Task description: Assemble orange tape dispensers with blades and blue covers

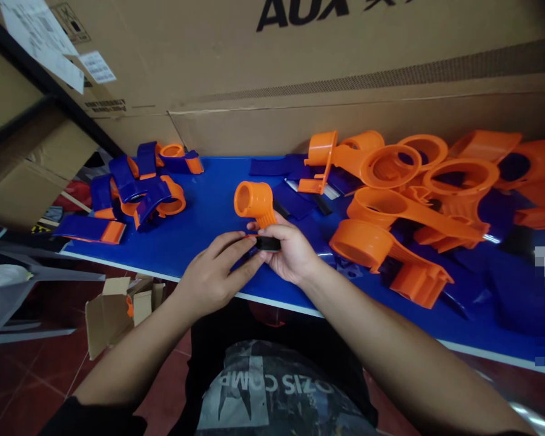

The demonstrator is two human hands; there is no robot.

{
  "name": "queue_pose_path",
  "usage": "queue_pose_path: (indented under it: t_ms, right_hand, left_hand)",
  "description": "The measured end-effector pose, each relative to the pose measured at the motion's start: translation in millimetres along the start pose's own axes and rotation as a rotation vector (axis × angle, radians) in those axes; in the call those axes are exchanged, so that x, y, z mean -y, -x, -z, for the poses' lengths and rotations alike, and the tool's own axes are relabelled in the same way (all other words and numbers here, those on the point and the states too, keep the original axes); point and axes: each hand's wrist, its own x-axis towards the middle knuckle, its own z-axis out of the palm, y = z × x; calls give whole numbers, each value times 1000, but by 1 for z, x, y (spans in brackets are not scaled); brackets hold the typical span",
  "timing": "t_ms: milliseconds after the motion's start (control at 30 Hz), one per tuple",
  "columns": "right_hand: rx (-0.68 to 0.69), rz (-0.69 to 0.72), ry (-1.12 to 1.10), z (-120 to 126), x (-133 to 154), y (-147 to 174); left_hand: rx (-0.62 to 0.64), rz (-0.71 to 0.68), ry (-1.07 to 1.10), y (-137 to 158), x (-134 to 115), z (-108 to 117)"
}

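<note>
An orange plastic tape dispenser [255, 200] is in my right hand [291, 251], its ring pointing up and away from me over the near part of the table. My right fingers are closed around its lower end, with the thumb on top. A small black strip [269, 243] sits at that lower end, between my two hands. From the left, my left hand [222, 269] presses its fingertips together on the black strip, the back of the hand upward. My fingers hide how the strip meets the dispenser.
Several orange tape dispenser bodies [361, 242] are heaped at the right, with dark blue plastic pieces [295, 200] among them. Several blue-and-orange dispensers [152, 197] lie at the left of the blue table [209, 209]. A large cardboard box [254, 72] stands behind. An open carton [111, 312] is on the floor.
</note>
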Motion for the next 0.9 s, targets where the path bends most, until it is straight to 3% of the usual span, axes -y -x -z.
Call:
queue_pose_path:
  t_ms: [233,500,733,900]
  right_hand:
    - [-7,49,66,-1,-1,1]
    - [-3,115,202,-3,-6,-2]
    - [-47,160,285,-4,-8,-1]
    - [-44,194,277,-4,-7,1]
  left_hand:
    - [83,61,37,2,4,1]
    - [-96,36,141,7,12,10]
    - [110,120,-33,8,0,8]
    - [125,157,-68,11,-4,1]
